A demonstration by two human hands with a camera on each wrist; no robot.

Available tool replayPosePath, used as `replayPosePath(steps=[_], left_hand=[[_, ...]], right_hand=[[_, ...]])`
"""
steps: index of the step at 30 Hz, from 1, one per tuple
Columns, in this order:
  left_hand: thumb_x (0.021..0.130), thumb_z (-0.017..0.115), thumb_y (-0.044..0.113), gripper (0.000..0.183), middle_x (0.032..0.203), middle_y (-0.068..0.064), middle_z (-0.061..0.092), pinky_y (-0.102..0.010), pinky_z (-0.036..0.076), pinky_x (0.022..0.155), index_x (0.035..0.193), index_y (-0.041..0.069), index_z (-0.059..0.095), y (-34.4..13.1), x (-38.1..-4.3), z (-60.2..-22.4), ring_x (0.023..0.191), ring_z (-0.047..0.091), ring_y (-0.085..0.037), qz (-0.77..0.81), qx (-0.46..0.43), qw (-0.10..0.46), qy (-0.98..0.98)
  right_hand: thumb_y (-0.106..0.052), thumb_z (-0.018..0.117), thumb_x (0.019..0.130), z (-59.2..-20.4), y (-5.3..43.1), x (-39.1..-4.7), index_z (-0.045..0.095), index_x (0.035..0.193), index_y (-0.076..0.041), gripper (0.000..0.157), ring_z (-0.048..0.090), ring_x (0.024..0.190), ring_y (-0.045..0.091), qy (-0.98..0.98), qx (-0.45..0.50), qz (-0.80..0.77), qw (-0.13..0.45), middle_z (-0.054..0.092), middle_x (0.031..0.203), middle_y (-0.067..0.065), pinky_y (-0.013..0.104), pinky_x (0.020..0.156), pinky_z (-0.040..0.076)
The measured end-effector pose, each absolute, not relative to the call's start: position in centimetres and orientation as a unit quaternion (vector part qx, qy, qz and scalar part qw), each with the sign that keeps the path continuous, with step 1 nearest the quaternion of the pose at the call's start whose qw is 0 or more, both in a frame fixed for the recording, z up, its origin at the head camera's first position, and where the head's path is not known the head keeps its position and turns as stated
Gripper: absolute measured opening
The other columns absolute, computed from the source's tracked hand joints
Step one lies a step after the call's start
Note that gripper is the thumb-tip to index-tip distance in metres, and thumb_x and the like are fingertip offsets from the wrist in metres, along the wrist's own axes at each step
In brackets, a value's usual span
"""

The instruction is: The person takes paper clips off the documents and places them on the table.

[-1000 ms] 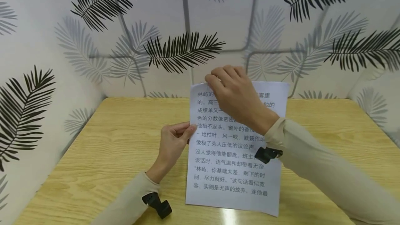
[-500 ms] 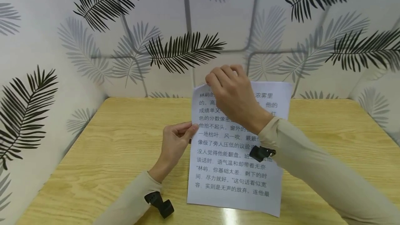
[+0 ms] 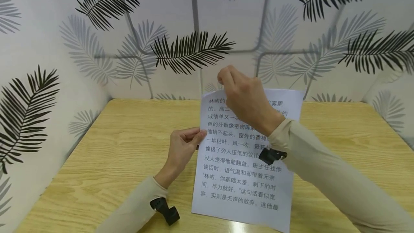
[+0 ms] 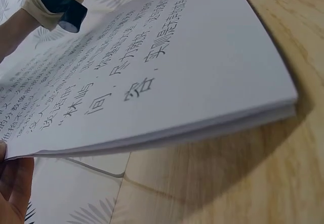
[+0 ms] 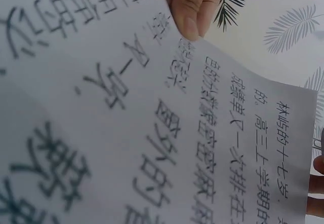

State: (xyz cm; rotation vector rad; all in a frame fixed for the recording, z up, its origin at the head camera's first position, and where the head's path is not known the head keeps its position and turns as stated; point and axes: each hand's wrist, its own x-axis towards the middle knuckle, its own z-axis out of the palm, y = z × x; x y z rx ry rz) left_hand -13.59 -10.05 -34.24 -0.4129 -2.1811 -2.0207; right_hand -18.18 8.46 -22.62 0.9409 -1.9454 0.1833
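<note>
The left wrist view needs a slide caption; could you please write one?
Left hand pinching the edge of stacked Chinese-text sheets above a wood-grain table.

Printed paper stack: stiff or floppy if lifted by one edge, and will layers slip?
Probably floppy: the paper stack curves along its edge in the right wrist view. Its layers could slide, since the left wrist view shows them parted along the near edge. Likely light, as it looks thin edge-on.

We see worktop (image 3: 123, 154), yellowish wood grain, bright glare patch (image 3: 237, 227) near bottom of head view. Behind it, we note whitish wall (image 3: 229, 13) printed with black fronds (image 3: 192, 54), fainter grey fronds (image 3: 85, 48), rounded grey outlines (image 3: 195, 10). Side wall (image 3: 32, 46) at left carries black and grey fronds too.
</note>
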Motion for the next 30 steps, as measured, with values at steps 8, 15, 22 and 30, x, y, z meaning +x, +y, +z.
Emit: replayPosePath(steps=[8, 15, 22, 30], left_hand=[[0.091, 0.063, 0.000, 0.019, 0.089, -0.027, 0.071, -0.025, 0.058, 0.059, 0.106, -0.010, 0.069, -10.4, -13.8, -34.3, 0.064, 0.069, -0.010, -0.678, -0.127, 0.074, -0.720], [0.091, 0.063, 0.000, 0.018, 0.087, -0.028, 0.070, -0.025, 0.059, 0.059, 0.104, -0.010, 0.069, -10.9, -14.1, -33.7, 0.063, 0.069, -0.010, -0.673, -0.122, 0.089, -0.724], [0.091, 0.064, 0.001, 0.018, 0.087, -0.027, 0.071, -0.025, 0.058, 0.058, 0.105, -0.009, 0.069, -11.7, -14.5, -33.0, 0.062, 0.068, -0.011, -0.673, -0.105, 0.102, -0.725], [0.091, 0.063, 0.000, 0.019, 0.089, -0.027, 0.070, -0.021, 0.056, 0.057, 0.106, -0.009, 0.069, -12.3, -14.8, -32.7, 0.061, 0.067, -0.009, -0.674, -0.090, 0.114, -0.724]], right_hand=[[0.010, 0.044, 0.090, -22.7, 9.4, -19.0, 0.054, 0.086, 0.002, 0.014, 0.060, 0.076, 0.031, -0.756, 0.359, -0.003, 0.547, 0.060, 0.080, 0.014, 0.042, 0.072, 0.054], [0.015, 0.038, 0.084, -22.4, 12.0, -19.5, 0.052, 0.085, 0.002, 0.019, 0.055, 0.082, 0.036, -0.755, 0.325, 0.033, 0.569, 0.057, 0.082, 0.016, 0.046, 0.073, 0.045], [0.010, 0.034, 0.092, -22.5, 16.0, -19.4, 0.047, 0.086, 0.004, 0.015, 0.041, 0.078, 0.038, -0.770, 0.295, 0.035, 0.565, 0.050, 0.088, 0.022, 0.048, 0.067, 0.032], [0.008, 0.038, 0.095, -24.7, 20.7, -18.8, 0.044, 0.084, 0.007, 0.013, 0.035, 0.072, 0.039, -0.791, 0.277, 0.023, 0.545, 0.042, 0.081, 0.023, 0.046, 0.061, 0.026]])
